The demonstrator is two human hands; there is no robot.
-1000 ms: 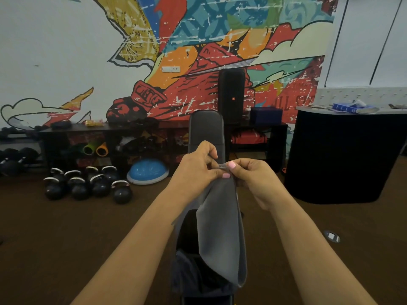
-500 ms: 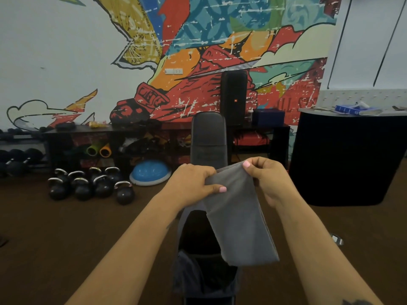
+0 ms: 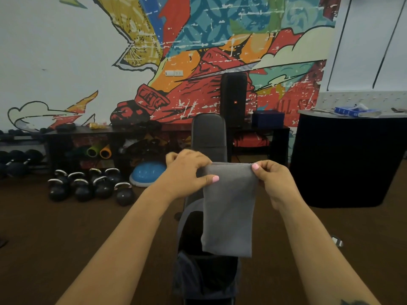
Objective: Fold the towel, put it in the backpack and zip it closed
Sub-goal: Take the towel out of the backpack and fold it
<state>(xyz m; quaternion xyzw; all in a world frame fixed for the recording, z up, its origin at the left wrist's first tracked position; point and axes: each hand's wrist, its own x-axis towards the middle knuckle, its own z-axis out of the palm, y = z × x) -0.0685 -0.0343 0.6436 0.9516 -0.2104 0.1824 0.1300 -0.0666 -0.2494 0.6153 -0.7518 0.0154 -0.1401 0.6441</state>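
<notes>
A grey towel (image 3: 229, 212) hangs in front of me as a narrow folded panel, held up by its top edge. My left hand (image 3: 187, 175) pinches the top left corner and my right hand (image 3: 275, 181) pinches the top right corner. Below the towel a dark backpack (image 3: 198, 276) sits on a black padded bench (image 3: 208, 133), its mouth open and dark inside. The towel's lower edge hangs just above that opening and hides part of it.
Several black kettlebells (image 3: 92, 186) and a blue balance dome (image 3: 147, 172) lie on the brown floor at left. A low black shelf (image 3: 83, 130) and a tall speaker (image 3: 234, 97) stand against the mural wall. A black counter (image 3: 348, 161) stands at right.
My hands moved apart along the towel's top edge, from touching to a towel's width. The towel went from a slanted drape to a flat, squared panel hanging straight.
</notes>
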